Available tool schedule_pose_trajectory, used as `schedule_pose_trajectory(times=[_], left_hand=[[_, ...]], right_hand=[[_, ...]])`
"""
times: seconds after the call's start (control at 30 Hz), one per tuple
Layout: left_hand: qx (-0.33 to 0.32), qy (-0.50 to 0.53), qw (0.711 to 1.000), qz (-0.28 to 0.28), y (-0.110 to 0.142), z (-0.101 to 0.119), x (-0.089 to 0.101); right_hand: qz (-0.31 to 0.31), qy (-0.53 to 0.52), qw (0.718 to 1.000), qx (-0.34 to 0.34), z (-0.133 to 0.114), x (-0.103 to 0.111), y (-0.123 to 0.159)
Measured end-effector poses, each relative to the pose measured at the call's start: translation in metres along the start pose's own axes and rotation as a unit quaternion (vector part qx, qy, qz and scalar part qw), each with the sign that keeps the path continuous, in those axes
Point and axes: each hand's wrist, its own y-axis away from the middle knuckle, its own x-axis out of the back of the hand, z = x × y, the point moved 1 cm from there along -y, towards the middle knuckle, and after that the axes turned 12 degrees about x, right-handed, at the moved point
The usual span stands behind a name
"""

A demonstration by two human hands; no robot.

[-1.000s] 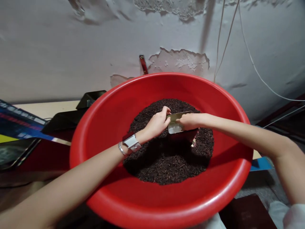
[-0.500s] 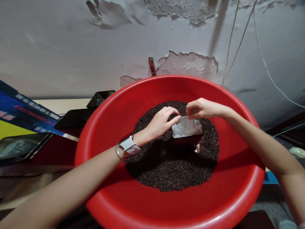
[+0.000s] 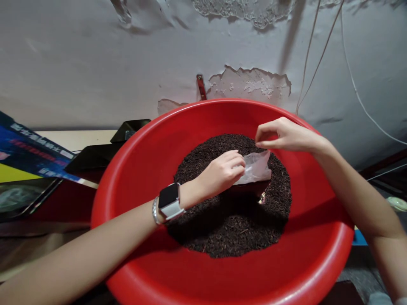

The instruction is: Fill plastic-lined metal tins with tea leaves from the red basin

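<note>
Dark brown shredded material point(image 3: 222, 233), like loose tea leaves, lies heaped in a large red plastic basin point(image 3: 133, 173). Standing in the heap is a dark box point(image 3: 249, 190) with a clear plastic bag point(image 3: 256, 167) rising from its mouth. My left hand point(image 3: 224, 171) has its fingers curled on the bag's left side. Just above the bag, my right hand point(image 3: 282, 133) is bent, its thumb and fingertips close together in a pinch; anything between them is too small to make out. The left wrist wears a watch point(image 3: 170, 199) and a bracelet point(image 3: 155, 210).
A peeling wall point(image 3: 248, 82) stands behind the basin, with thin cords point(image 3: 313, 67) hanging at its right. On the left are a blue printed box point(image 3: 34, 148), black containers point(image 3: 95, 156) and a light tabletop point(image 3: 73, 135).
My right hand has risen and moved right, off the bag's top edge. The left hand has shifted slightly down and right, its fingers curling in. The bag's film now stands taller at the right.
</note>
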Motion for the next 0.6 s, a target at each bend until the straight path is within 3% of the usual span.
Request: schedule_pose_trajectory(times=[0.07, 0.13, 0.23, 0.33, 0.47, 0.6], left_hand=[[-0.051, -0.030, 0.998, 0.008, 0.002, 0.007, 0.001], [-0.083, -0.055, 0.995, 0.018, 0.005, 0.014, 0.003], [-0.115, -0.079, 0.990, 0.036, 0.009, 0.026, 0.009], [-0.134, -0.088, 0.986, 0.040, 0.011, 0.037, 0.018], [-0.100, -0.079, 0.991, 0.034, 0.009, 0.035, 0.025], [-0.059, -0.076, 0.991, 0.095, 0.006, 0.026, 0.031]], right_hand=[[0.009, -0.010, 0.999, 0.046, -0.011, -0.007, -0.005], [-0.064, -0.002, 0.995, 0.073, -0.021, -0.018, -0.009], [-0.166, 0.114, 0.979, -0.007, -0.030, -0.034, -0.010], [-0.216, 0.224, 0.944, -0.110, -0.035, -0.043, -0.007], [-0.231, 0.234, 0.935, -0.131, -0.036, -0.047, -0.003], [-0.179, 0.263, 0.943, -0.095, -0.024, -0.048, 0.001]])
